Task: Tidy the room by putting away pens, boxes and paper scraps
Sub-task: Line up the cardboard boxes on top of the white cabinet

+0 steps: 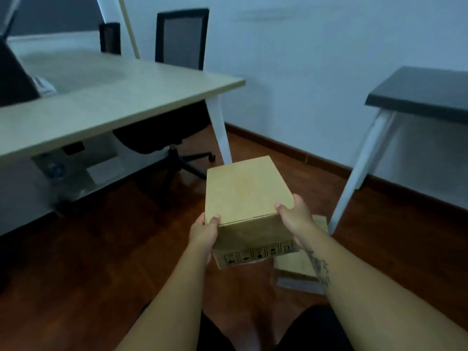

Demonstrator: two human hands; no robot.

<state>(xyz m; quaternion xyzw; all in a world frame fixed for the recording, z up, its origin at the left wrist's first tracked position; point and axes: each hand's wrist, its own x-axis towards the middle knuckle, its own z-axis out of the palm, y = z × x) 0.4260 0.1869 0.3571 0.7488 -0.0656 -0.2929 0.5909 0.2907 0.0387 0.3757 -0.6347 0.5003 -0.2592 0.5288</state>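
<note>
Cardboard box (243, 191) is held over the floor (101, 249), gripped at its near end by the left hand (203, 234) at 8 o'clock and the right hand (295, 219) at 4 o'clock, and could be dropped if that shallow hold is loosened.

Dim interior, cool bluish cast. Soft sheen on the pale surface (114, 97); deep shadow beneath it. Motion blur smears the left side. Straight lines bow toward the edges. Centrally, the box (243, 191) reads sharpest.
</note>
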